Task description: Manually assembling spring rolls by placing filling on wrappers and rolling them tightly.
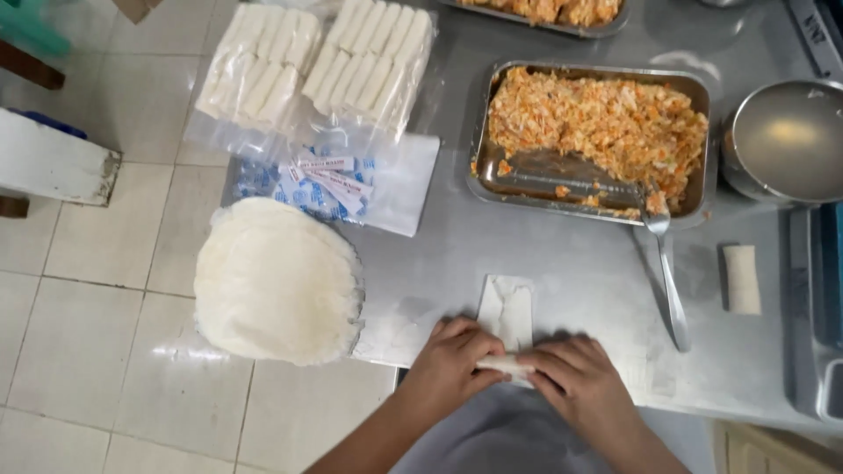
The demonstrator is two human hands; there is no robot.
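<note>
A thin white wrapper (507,307) lies on the steel table (571,263) near its front edge, its near end rolled up. My left hand (452,358) and my right hand (575,373) both grip that rolled end, fingers curled over it from each side. A round stack of white wrappers (277,279) sits to the left, hanging over the table's corner. A metal tray of orange-and-white shredded filling (597,123) stands further back, with a spoon (666,263) resting from its front edge onto the table.
One finished roll (742,279) lies at the right. Bags of packed white rolls (316,66) and a printed plastic packet (329,186) lie at the back left. A round metal bowl (786,140) stands at right, a second filling tray (544,13) at the back. Tiled floor at left.
</note>
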